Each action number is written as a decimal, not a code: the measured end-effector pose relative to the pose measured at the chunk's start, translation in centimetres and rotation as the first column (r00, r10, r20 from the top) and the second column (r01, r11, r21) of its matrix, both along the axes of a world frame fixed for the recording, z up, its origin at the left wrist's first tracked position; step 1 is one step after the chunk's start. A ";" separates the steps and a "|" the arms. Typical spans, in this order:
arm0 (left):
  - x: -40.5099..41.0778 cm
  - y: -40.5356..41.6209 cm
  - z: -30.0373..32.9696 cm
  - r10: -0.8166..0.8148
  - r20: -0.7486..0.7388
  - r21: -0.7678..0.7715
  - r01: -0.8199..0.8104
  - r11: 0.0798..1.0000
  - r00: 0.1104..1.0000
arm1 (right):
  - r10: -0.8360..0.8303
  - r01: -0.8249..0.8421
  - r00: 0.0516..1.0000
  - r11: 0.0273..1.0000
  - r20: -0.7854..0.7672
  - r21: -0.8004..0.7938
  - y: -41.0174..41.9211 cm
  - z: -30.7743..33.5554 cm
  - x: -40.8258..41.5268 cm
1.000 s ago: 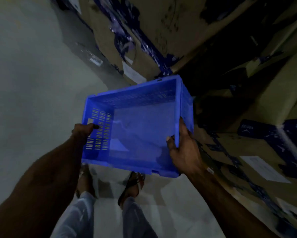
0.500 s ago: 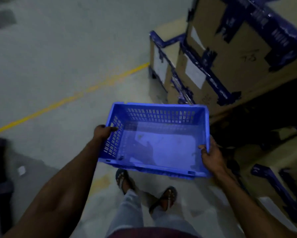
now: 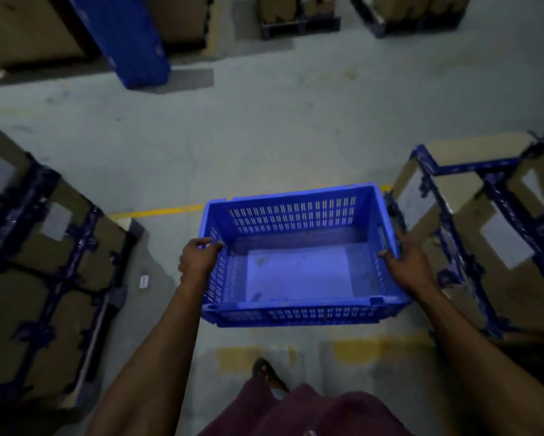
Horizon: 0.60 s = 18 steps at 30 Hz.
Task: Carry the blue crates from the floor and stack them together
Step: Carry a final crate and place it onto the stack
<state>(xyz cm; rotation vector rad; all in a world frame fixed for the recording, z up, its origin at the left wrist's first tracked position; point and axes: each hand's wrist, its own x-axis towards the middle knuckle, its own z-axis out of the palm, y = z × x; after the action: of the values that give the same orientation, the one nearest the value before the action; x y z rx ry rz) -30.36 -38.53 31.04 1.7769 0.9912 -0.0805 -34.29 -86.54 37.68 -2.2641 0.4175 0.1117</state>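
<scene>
**Empty crate in both hands, carried over the aisle floor**

From the head view, we hold one blue crate [image 3: 299, 256] in the air in front of us, above the grey floor [image 3: 264, 136] and a yellow line [image 3: 163, 211]. Our left hand [image 3: 198, 259] curls over the rim of the crate's left short wall, fingertips hooked inside against the slots. Our right hand [image 3: 405, 262] grips the right short wall beside its handle opening, thumb inside and the other fingers out of sight behind the wall. The crate sits roughly level, open side up, and nothing lies in it.

We judge it light, since it is empty and its walls are slotted. It looks like stiff moulded plastic, so it should keep its shape under a two-sided hold. The smooth rim could slip, so the handle openings in the short walls are the surest places to hold.

Taped cardboard boxes on the left [image 3: 44, 262] and taped cardboard boxes on the right [image 3: 484, 240] flank the aisle, near the crate's sides. No other crate or stack is in sight, so the stacking spot cannot be told from here.
</scene>
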 end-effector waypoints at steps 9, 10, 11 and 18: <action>6.8 12.6 6.7 0.165 0.137 0.018 -0.169 0.985 0.977 | 0.156 -0.161 0.985 0.985 0.075 0.064 14.0 2.7 16.6; 8.0 13.4 7.1 0.176 0.145 0.004 -0.178 0.984 0.974 | 0.175 -0.180 0.982 0.982 0.077 0.062 15.2 2.7 18.6; 9.0 13.8 7.6 0.192 0.146 0.001 -0.194 0.981 0.970 | 0.181 -0.186 0.980 0.980 0.077 0.065 16.1 2.3 20.5; 20.6 16.6 9.6 0.275 0.192 0.028 -0.285 0.958 0.942 | 0.253 -0.254 0.967 0.957 0.023 0.143 22.2 -0.2 36.4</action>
<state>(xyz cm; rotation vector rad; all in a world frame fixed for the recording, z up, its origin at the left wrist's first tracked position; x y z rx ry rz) -9.73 -21.96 40.68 1.6408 1.1064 0.2913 2.06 -64.37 37.47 -2.1636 0.1094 0.2602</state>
